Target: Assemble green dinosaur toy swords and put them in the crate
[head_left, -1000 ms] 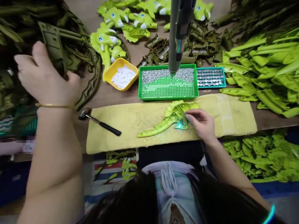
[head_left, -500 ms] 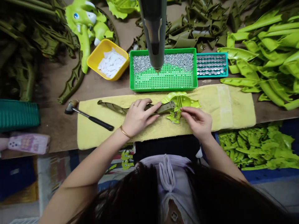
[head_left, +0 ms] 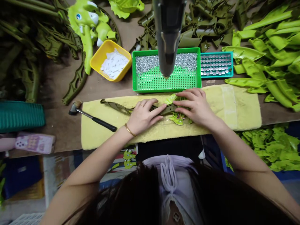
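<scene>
My left hand [head_left: 145, 116], with a ring and a gold bracelet, presses flat on a long olive plastic toy piece [head_left: 114, 106]. My right hand [head_left: 194, 104] spreads its fingers over the piece's other end, where it lies across a lime-green toy shell [head_left: 178, 118]. Most of that shell is hidden beneath the olive piece and my hand. Both lie on a folded yellow towel [head_left: 241, 109]. A small hammer [head_left: 96, 120] with a black handle lies just left of my left wrist.
An electric screwdriver [head_left: 167, 37] hangs with its tip over a green tray of screws [head_left: 164, 70]. Nearby stand a teal tray of button cells [head_left: 217, 64] and a yellow tray of white pieces [head_left: 110, 59]. Heaps of olive and lime-green toy parts surround the work area.
My right hand has moved up and onto the olive piece, which now covers more of the lime-green shell. My left hand has stayed on the piece. The view has shifted slightly.
</scene>
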Available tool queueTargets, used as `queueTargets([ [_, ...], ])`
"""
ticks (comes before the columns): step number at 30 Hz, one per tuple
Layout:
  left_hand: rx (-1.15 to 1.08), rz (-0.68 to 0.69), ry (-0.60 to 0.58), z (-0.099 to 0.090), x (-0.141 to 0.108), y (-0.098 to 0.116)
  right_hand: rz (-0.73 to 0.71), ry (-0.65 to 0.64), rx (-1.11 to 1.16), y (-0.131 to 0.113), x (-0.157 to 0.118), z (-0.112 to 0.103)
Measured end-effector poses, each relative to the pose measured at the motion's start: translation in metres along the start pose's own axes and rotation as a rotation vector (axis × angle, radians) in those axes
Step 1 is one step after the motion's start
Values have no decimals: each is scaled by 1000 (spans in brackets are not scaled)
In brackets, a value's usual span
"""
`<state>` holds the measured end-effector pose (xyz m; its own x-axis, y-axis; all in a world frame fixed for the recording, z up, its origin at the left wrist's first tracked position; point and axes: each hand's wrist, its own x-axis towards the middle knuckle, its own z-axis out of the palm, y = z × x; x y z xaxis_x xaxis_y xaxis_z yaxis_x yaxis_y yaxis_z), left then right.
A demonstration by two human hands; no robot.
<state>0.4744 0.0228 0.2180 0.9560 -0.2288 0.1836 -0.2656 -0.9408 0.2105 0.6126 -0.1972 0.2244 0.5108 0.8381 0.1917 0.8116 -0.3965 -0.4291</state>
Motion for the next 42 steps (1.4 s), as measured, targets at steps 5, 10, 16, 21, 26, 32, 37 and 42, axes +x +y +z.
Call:
queueTargets([
  [5, -12, 78, -177, -10, 11, -8, 12, -31, -26, 1, 0, -2],
  [10, 4, 100, -198, -13, 12, -8, 15, -13, -42, 0, -1, 1],
  [16, 23, 109, -245, -13, 16, -10, 7, 4, -95, -3, -3, 5],
  [21, -70, -28, -27, -8, -1, -4, -6, 32, -106, -1, -7, 10],
  [26, -453, -805, 819, 0, -45, 16, -25, 115, -24, 5, -13, 16],
  [32, -1505, -1227, 641, -7, -35, 16, -34, 152, 32, 8, -15, 15],
  [37, -1426, -1274, 590, -11, -39, 0, -49, 148, 10, 6, -16, 18],
  [42, -646, -1148, 633, -28, -53, -2, -40, 80, -18, -2, -12, 16],
])
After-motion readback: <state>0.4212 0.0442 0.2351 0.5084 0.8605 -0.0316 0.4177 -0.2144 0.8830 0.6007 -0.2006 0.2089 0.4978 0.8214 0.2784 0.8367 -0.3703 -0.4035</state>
